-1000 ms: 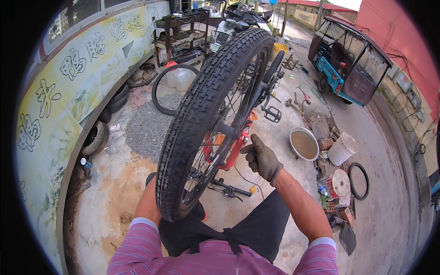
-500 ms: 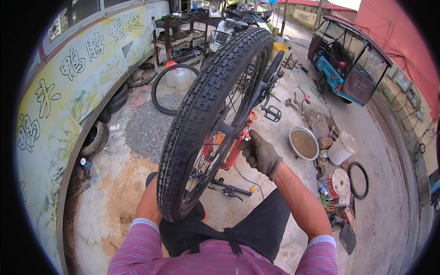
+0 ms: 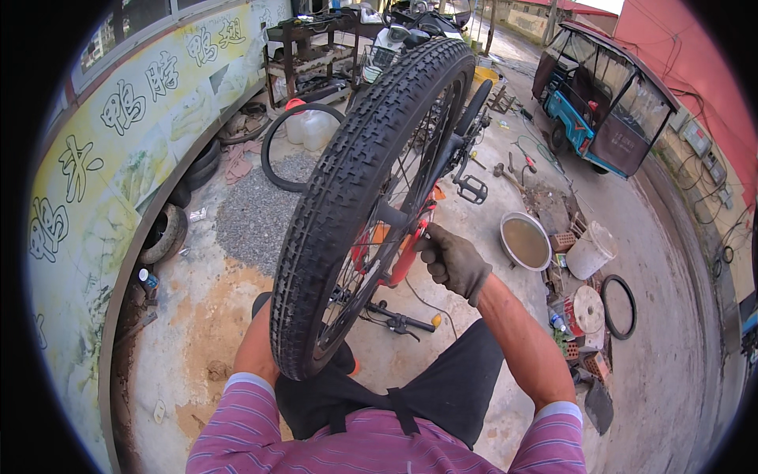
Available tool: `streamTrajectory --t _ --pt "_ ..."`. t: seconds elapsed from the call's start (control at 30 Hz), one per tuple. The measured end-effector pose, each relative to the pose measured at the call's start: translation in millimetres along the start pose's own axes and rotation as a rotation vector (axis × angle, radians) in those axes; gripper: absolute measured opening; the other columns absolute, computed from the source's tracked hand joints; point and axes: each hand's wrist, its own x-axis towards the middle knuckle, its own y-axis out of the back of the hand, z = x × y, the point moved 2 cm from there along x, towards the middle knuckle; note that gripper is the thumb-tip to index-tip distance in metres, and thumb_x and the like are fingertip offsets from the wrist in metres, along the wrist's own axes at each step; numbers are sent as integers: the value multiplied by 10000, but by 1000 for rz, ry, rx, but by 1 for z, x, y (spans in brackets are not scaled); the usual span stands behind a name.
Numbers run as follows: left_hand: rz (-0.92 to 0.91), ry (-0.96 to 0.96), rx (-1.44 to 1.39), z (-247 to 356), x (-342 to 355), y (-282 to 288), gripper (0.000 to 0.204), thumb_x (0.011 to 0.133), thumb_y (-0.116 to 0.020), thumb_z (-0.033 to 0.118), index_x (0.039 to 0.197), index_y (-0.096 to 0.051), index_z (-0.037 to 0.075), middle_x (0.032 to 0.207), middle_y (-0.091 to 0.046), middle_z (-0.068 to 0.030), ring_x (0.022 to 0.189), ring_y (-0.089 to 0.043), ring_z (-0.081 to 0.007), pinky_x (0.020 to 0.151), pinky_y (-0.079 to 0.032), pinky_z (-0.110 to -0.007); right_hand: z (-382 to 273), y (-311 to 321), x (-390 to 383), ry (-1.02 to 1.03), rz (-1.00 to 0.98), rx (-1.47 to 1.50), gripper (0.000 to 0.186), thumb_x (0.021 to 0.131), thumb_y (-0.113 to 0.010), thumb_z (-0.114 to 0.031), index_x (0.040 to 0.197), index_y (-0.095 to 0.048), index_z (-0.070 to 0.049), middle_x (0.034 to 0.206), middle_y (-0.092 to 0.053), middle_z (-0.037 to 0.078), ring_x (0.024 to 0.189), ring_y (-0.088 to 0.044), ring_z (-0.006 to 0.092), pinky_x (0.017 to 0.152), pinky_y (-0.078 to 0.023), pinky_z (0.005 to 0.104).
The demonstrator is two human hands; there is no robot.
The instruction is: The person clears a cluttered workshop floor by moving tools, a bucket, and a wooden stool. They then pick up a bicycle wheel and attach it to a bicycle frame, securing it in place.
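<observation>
A bicycle stands upside down in front of me, its knobbly black tyre (image 3: 347, 189) rising toward me across the middle of the view. Beneath the wheel, the handlebar (image 3: 399, 321) is down at the floor. My right hand (image 3: 454, 265), in a dark grey work glove, is beside the red frame (image 3: 404, 259), with fingers curled and thumb pressed in near the wheel's centre. What it pinches is too small to make out. My left forearm (image 3: 254, 344) passes behind the tyre, which hides that hand. A black pedal (image 3: 472, 189) sticks out beyond my right hand.
To the right are a metal basin of murky water (image 3: 526, 242), a white bucket (image 3: 591, 250), a loose tyre (image 3: 619, 306) and bricks. Another thin tyre (image 3: 272, 150) leans by white jugs (image 3: 316, 130). A blue three-wheeler (image 3: 572, 118) is parked far right; a painted wall (image 3: 118, 158) runs along the left.
My right hand has shifted very slightly right and down, its fingers still curled by the red frame. The bicycle stays nearly in place.
</observation>
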Motion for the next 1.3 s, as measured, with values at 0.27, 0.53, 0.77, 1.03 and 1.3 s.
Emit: streamTrajectory --t 0.27,0.53,0.77,1.03,1.3 --pt "-16 -1 1 2 5 -2 260 1036 -663 200 1206 -687 5 1196 -720 -50 1042 -648 -95 928 -529 -272 17 -2 -4 694 405 -768 301 942 -720 -241 1145 -657 -27 743 -646 25 641 -589 120 614 -495 331" --pt "-30 9 1 7 8 -7 265 1034 -668 203 1208 -688 3 1205 -719 -51 1052 -647 -95 940 -528 -272 25 2 1 397 224 -163 464 1024 -621 -443 1099 -664 13 672 -553 13 538 -468 106 494 -385 282" --pt "-40 28 -12 13 12 -17 270 1032 -671 205 1210 -689 3 1213 -719 -52 1060 -646 -95 949 -527 -272 11 5 3 152 64 -27 407 1039 -590 -403 1034 -667 -2 728 -574 21 507 -424 72 437 -320 258" --pt "-60 122 -55 18 10 -34 276 1030 -675 208 1212 -690 1 1223 -718 -53 1070 -646 -95 960 -526 -272 7 2 -2 320 211 -267 444 991 -675 -415 1084 -662 20 794 -644 54 512 -452 79 464 -348 264" --pt "-68 65 16 12 11 -26 387 1034 -672 335 1219 -691 -5 1152 -714 -54 1034 -628 -99 943 -507 -267 2 0 -5 225 112 -298 329 1033 -615 -340 1056 -652 -14 767 -613 32 493 -425 62 440 -315 242"
